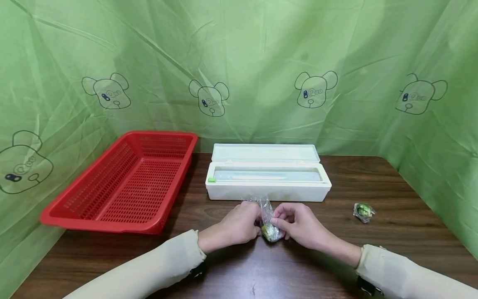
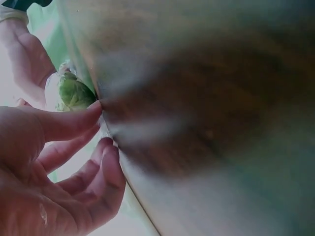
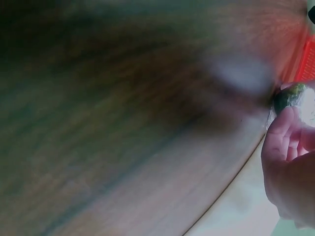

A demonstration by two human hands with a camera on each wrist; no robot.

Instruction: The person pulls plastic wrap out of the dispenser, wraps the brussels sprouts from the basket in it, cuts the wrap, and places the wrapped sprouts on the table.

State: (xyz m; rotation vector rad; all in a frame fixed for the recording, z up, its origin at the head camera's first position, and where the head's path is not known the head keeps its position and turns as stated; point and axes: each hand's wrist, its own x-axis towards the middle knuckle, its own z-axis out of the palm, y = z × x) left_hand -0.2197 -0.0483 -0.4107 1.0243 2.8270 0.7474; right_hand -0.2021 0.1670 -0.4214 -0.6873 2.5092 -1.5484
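Between the two hands, low over the table, is a small round green vegetable that looks like a Brussels sprout (image 1: 271, 233), partly covered by clear plastic wrap (image 1: 266, 209). A loose length of that film stretches up towards the white box. My left hand (image 1: 239, 224) is on the sprout's left side, thumb and fingers pinching the film. From the right, my right hand (image 1: 304, 226) holds the wrapped sprout with thumb and curled fingers. In the left wrist view the sprout's leaves (image 2: 74, 93) show beyond the left thumb. The right wrist view shows right fingers (image 3: 280, 128) against it.
A white plastic-wrap dispenser box (image 1: 267, 192) stands behind the hands, lid (image 1: 265, 153) raised, a green slider at its left end. A red perforated basket (image 1: 183, 174) is at the left. Another wrapped sprout (image 1: 363, 211) lies at the right. Green cloth surrounds the wooden table.
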